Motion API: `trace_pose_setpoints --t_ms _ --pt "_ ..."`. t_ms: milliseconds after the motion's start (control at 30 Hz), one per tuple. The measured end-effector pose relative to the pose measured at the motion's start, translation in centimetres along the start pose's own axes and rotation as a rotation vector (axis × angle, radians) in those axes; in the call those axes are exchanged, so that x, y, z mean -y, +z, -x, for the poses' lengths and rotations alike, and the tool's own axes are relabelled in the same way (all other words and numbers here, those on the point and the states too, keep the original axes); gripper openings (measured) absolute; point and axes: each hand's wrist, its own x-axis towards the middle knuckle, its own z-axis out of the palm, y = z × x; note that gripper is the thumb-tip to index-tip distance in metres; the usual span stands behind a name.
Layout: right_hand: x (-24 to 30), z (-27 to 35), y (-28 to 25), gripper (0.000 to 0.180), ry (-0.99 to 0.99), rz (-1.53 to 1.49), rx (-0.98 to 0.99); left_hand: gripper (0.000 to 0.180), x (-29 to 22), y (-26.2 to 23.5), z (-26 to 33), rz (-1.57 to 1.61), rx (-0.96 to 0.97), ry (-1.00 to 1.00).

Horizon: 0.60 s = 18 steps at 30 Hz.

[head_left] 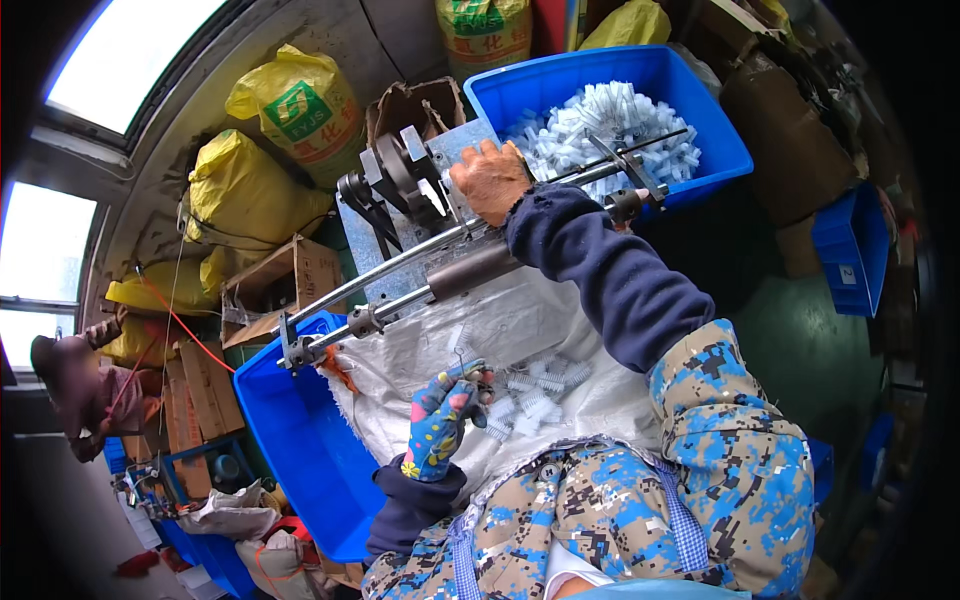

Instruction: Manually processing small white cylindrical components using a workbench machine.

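My left hand [438, 420], in a blue flowered glove, is closed with bare fingertips pinched together over the white sheet [400, 365]. A pale, ribbed, spring-like piece [460, 338] stands up at those fingertips. Beside them, several similar ribbed pieces [538, 405] lie loose on the sheet over my lap. My right hand [492, 183], bare, is curled over the upper part of a metal machine [470, 270] with long steel rods and a brown roller. What its fingers grip is hidden by the hand.
A blue bin [700, 110] heaped with pale pieces stands behind the machine on the right. Another blue bin [290, 440] sits at my left. Yellow sacks [300, 115] and an open cardboard box [290, 280] line the wall. Another person [85, 390] is at the far left.
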Motion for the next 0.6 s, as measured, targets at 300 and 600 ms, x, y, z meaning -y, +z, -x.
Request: trace_pose_setpoints --t_ms 300,600 --pt "0.07 -0.07 0.28 0.013 0.011 -0.005 -0.015 0.047 0.19 -0.28 0.02 0.011 -0.01 -0.012" --pt "-0.24 -0.76 0.14 0.016 -0.027 -0.128 0.036 0.045 0.63 -0.55 -0.07 -0.051 -0.014 0.032"
